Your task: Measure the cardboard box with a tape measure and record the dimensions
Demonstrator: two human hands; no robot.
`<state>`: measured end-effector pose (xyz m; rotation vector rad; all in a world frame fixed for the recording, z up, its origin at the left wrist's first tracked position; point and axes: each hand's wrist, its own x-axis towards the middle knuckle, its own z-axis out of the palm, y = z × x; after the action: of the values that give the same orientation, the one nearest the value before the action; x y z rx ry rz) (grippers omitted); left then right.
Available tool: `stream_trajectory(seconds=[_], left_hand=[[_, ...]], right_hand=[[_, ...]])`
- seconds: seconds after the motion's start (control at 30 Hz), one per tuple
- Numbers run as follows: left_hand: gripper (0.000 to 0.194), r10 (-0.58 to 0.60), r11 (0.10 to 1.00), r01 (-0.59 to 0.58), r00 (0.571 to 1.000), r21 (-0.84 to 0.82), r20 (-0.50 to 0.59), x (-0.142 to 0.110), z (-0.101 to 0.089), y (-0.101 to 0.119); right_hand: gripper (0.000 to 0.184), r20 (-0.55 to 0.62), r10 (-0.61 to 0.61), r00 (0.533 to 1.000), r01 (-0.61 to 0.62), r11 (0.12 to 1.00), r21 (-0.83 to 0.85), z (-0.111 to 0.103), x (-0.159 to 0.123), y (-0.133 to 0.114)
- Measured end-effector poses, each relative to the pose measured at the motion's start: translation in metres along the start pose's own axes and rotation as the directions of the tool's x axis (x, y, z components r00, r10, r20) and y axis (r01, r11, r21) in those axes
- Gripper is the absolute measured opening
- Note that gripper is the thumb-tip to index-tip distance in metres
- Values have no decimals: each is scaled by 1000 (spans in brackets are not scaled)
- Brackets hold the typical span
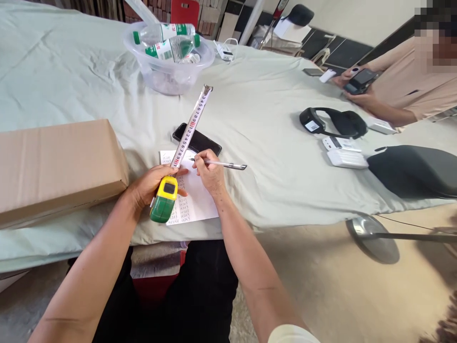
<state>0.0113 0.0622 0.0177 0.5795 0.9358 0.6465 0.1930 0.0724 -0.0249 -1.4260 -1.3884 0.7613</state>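
Note:
My left hand [148,183] grips a yellow and green tape measure [164,202] near the table's front edge. Its blade [191,126] is pulled out and slants up and away, its metal hook beyond a black phone [203,140] that it crosses over. A pen [228,165] is pinched in my right hand [210,176], its tip over the upper part of a white paper sheet [202,205]. Handwritten rows of letters and numbers cover the paper's left side. My left hand and the tape measure hide some of the writing.
A cardboard box [60,166] stands at the left. A clear plastic basin [167,71] with bottles sits at the back. To the right lie a black headset [333,121], white devices [346,158] and a dark case [414,169]. Another person [396,81] holds a dark device across the table.

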Motion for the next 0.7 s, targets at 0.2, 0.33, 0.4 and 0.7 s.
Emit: stream_trajectory(seconds=[0.2, 0.33, 0.4, 0.7], left_hand=[[31, -25, 999, 24, 999, -26, -38, 1, 0, -1], [25, -13, 999, 11, 999, -52, -32, 1, 3, -1], [22, -13, 999, 11, 999, -52, -35, 1, 4, -1], [24, -42, 997, 39, 999, -72, -32, 3, 3, -1]], right_hand=[[16, 20, -3, 1000, 5, 992, -124, -2, 2, 1], [16, 16, -1, 1000, 3, 992, -128, -2, 2, 0], [17, 11, -1, 1000, 3, 991, -131, -2, 2, 0], [18, 7, 25, 1000, -24, 991, -131, -2, 2, 0]])
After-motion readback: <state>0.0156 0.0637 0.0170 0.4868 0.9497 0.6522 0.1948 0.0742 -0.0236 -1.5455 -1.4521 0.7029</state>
